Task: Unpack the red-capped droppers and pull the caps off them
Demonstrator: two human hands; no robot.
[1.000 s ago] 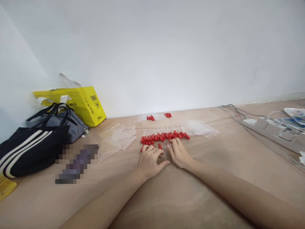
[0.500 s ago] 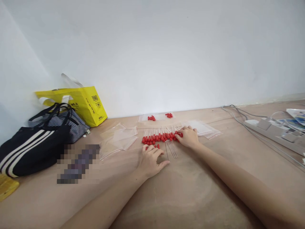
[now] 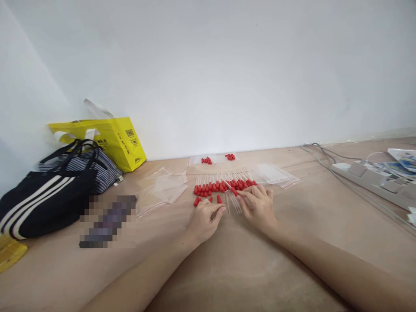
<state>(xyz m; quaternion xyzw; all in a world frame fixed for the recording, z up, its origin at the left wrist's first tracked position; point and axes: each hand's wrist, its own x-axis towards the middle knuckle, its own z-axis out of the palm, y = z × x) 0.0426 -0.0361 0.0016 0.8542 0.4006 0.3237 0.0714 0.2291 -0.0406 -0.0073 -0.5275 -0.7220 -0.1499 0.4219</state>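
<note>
A row of thin clear droppers with red rubber bulbs [image 3: 221, 186] lies on the tan surface [image 3: 247, 264]. My right hand [image 3: 258, 204] pinches one red-bulbed dropper [image 3: 234, 191] pulled out of the row toward me. My left hand [image 3: 205, 216] rests palm down just below a few loose droppers [image 3: 208, 200], its fingers curled over their clear stems. Several more clear stems [image 3: 234, 203] lie between the two hands.
Clear zip bags lie left [image 3: 160, 188] and right [image 3: 276, 174] of the row; two filled bags [image 3: 216, 159] sit by the wall. A yellow paper bag [image 3: 108, 141] and a striped black bag [image 3: 48, 195] stand at left. A power strip [image 3: 373, 180] with cables is at right.
My right hand drew back from the right end of the row toward me, bringing one dropper with it. The left hand closed a little more over the loose stems.
</note>
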